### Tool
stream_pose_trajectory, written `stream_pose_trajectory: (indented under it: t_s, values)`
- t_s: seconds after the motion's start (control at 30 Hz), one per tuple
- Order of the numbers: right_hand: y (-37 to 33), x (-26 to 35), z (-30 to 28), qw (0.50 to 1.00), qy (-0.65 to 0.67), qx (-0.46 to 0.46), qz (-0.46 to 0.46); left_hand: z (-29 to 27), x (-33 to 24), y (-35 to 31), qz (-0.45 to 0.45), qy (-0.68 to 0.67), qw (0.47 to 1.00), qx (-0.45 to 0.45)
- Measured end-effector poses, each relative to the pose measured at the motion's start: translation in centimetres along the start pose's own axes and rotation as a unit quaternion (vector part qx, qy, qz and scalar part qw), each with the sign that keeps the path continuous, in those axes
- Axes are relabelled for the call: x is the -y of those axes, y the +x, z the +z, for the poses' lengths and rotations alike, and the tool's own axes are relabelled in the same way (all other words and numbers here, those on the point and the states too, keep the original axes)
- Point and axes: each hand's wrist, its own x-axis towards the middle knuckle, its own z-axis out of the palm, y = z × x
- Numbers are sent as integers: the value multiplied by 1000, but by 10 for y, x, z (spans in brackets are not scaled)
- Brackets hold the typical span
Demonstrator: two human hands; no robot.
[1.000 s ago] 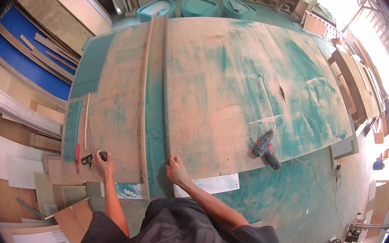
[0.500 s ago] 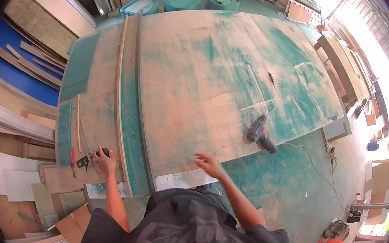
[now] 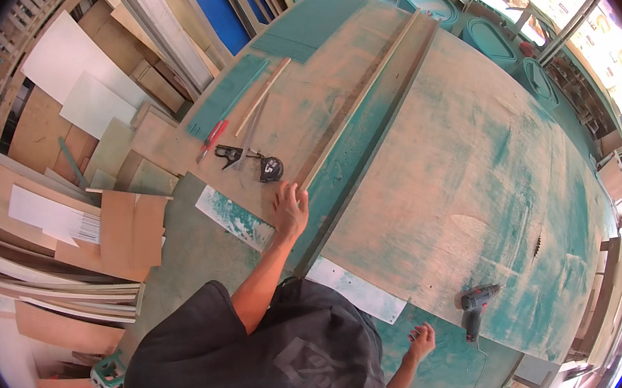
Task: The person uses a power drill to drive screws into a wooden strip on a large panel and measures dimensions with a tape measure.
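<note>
My left hand (image 3: pixel 291 209) is by the near end of a long thin wooden strip (image 3: pixel 358 108), its fingers loosely bent and apart, with nothing visible in them. Just beyond it, a black tape measure (image 3: pixel 271 169) lies on the dusty tabletop (image 3: pixel 471 180). Beside that are a combination square (image 3: pixel 233 155) with a black head and a red utility knife (image 3: pixel 214 138). Off the table's near edge, my right hand (image 3: pixel 421 340) hangs empty, fingers loosely curled and apart. A cordless drill (image 3: pixel 475 306) rests near that edge, to the right.
A dark-edged rail (image 3: pixel 376 152) runs lengthwise beside the strip. Green boards (image 3: pixel 306 23) and a slim stick (image 3: pixel 263 96) lie at the left. A drill bit (image 3: pixel 537 246) lies at the right. Sheet offcuts (image 3: pixel 96 107) are stacked left of the table. A cord (image 3: pixel 478 386) trails over the floor.
The view has swung left, so the table appears turned. My left hand has come off the tape measure and moved right toward the strip. My right hand has dropped back from over the table.
</note>
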Motion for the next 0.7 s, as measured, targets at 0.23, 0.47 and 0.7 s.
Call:
stream_pose_trajectory:
  t_s: [0.23,0.47,0.7]
  values:
    - [-12,37,38,993,-52,94,-54,-5,38,49,84,67,990,-94]
    - [-10,56,55,990,-56,89,-90,-3,54,98,42,41,998,-1]
    - [-61,107,72,989,5,116,-95,-33,-36,109,7,-59,994,97]
